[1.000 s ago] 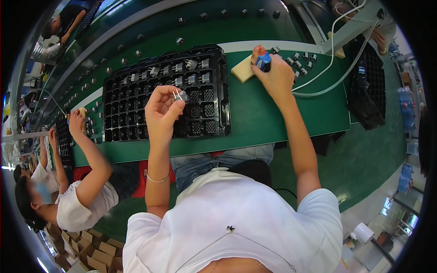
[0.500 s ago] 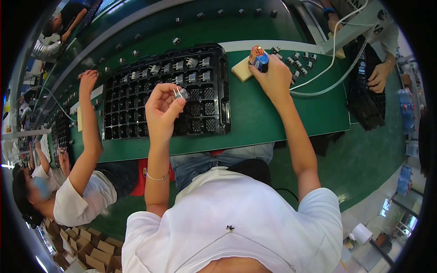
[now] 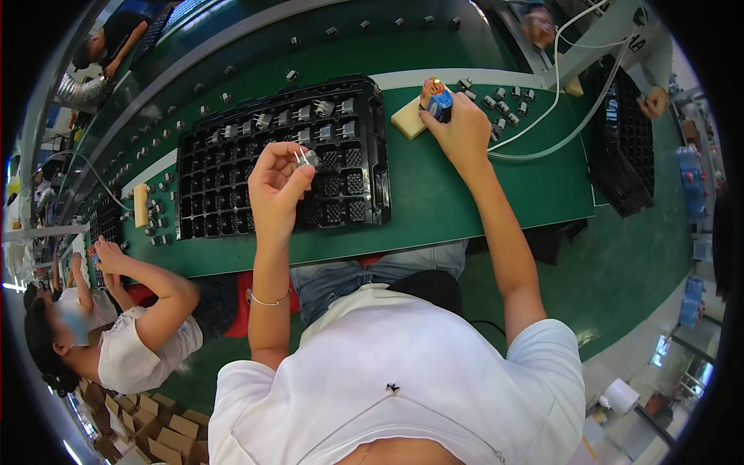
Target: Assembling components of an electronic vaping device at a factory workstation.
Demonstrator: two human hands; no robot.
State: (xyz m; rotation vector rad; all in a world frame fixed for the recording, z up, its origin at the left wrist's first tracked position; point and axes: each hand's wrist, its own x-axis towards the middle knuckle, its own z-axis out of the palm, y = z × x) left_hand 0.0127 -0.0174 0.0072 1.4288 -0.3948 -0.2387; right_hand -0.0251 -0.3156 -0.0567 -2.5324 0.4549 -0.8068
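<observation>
My left hand is closed on a small grey power plug, pinched between thumb and fingers, its two metal pins pointing up. It is held over the front middle of a black compartment tray, whose far rows hold several similar grey plugs. Farther right, my right hand grips a small blue device with a see-through orange top and a bright spot at its tip. Its exact kind is unclear. That hand is beside a cream foam block on the green table.
Several loose plugs lie right of my right hand, near a white cable and a clear tube. More plugs sit along the green belt behind the tray. A co-worker sits at left; stacked black trays stand at right.
The left co-worker's arm has drawn back from the belt toward their own tray. At the right, another person's hand has moved up off the black trays. My hands keep their grips, nearly still.
</observation>
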